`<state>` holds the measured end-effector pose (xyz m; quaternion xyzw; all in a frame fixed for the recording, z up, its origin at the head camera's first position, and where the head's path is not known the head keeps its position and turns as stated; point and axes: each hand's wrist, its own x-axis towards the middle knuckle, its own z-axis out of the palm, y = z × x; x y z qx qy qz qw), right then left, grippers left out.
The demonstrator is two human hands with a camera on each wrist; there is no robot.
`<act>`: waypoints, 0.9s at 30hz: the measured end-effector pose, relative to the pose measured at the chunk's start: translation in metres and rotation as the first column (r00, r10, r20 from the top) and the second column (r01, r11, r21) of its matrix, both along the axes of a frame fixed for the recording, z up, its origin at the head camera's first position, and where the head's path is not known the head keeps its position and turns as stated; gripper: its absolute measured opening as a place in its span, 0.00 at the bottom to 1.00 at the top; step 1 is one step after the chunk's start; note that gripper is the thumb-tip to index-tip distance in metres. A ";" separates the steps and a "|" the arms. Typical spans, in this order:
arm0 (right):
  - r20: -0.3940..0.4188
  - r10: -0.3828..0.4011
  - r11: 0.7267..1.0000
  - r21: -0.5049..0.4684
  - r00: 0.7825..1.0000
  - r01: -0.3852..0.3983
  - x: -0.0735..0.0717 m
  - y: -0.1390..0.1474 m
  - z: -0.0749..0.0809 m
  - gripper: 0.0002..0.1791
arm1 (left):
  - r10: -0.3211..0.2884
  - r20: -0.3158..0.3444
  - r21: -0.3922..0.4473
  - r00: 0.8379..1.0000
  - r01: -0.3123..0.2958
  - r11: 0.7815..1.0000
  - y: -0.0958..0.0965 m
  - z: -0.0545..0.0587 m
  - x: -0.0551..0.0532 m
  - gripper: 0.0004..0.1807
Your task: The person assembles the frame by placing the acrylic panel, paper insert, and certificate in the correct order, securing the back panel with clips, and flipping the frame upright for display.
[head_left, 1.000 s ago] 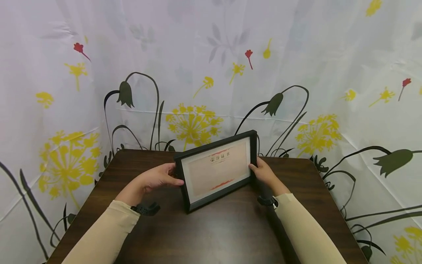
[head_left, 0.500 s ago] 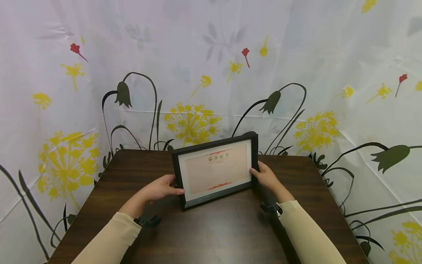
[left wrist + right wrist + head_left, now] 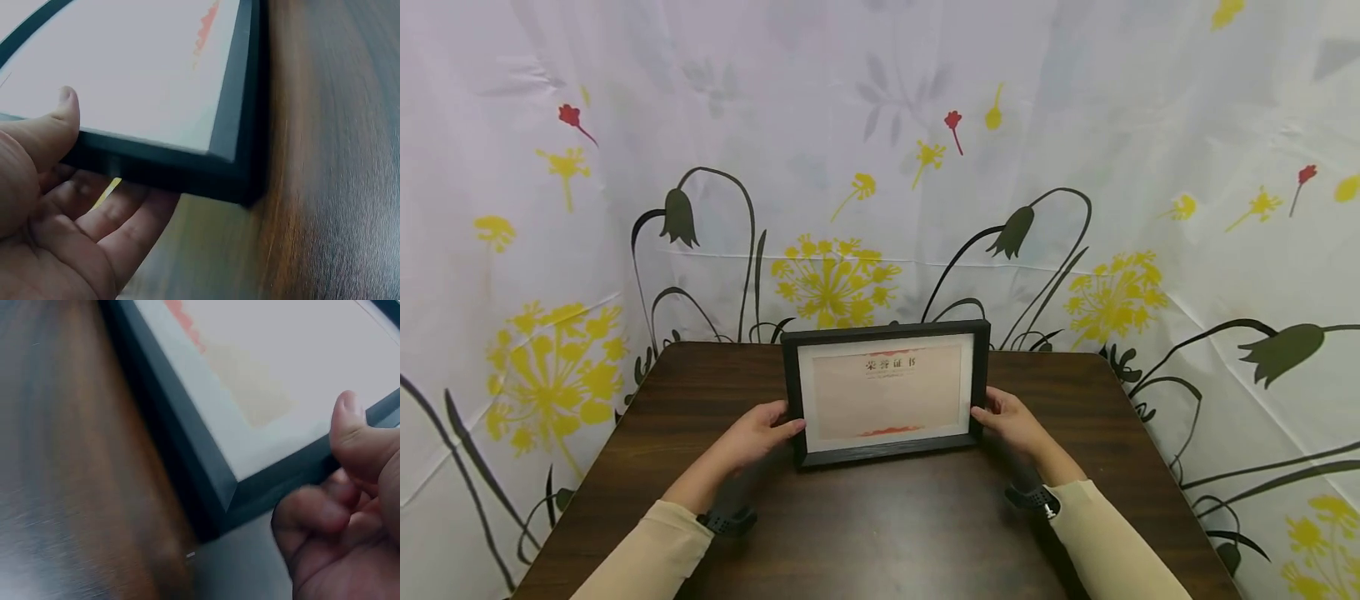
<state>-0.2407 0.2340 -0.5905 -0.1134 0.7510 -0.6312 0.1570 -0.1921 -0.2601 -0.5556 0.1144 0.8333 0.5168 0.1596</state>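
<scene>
A black picture frame [image 3: 887, 454] with a certificate [image 3: 887, 400] behind a white mat stands nearly upright over the middle of the table, its face toward me. My left hand [image 3: 756, 435] grips its left side, thumb on the front and fingers behind. On the other side my right hand [image 3: 1017, 425] holds the right edge the same way. The left wrist view shows the left thumb [image 3: 62, 122] over the black border and the fingers beneath it. In the right wrist view the right thumb [image 3: 353, 425] lies across the border, with curled fingers under it.
The dark wooden table [image 3: 880, 533] extends around the frame. Behind and at both sides hangs a white curtain [image 3: 865, 100] printed with flowers, close to the table's far edge. Each wrist wears a black strap [image 3: 730, 521].
The picture frame has turned from a tilt, right side high, to almost level. Its right side has come down along with my right hand. Both hands keep their hold.
</scene>
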 end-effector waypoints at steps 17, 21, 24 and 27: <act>-0.024 -0.081 0.986 -0.148 0.996 0.077 0.028 -0.013 -0.015 0.23 | -0.027 0.019 -0.078 0.999 0.028 0.997 -0.014 -0.019 0.009 0.51; -0.018 -0.051 0.992 -0.115 0.999 0.049 0.034 -0.012 -0.016 0.23 | -0.052 0.011 -0.121 0.999 0.053 0.991 -0.018 -0.022 0.016 0.45; -0.038 -0.034 0.997 -0.072 0.999 0.031 0.039 -0.012 -0.015 0.23 | -0.058 -0.052 -0.152 0.997 0.050 0.987 -0.018 -0.021 0.017 0.37; -0.073 -0.032 0.999 -0.006 0.997 0.031 0.043 -0.011 -0.014 0.24 | -0.061 -0.088 -0.175 0.994 0.045 0.984 -0.017 -0.021 0.017 0.36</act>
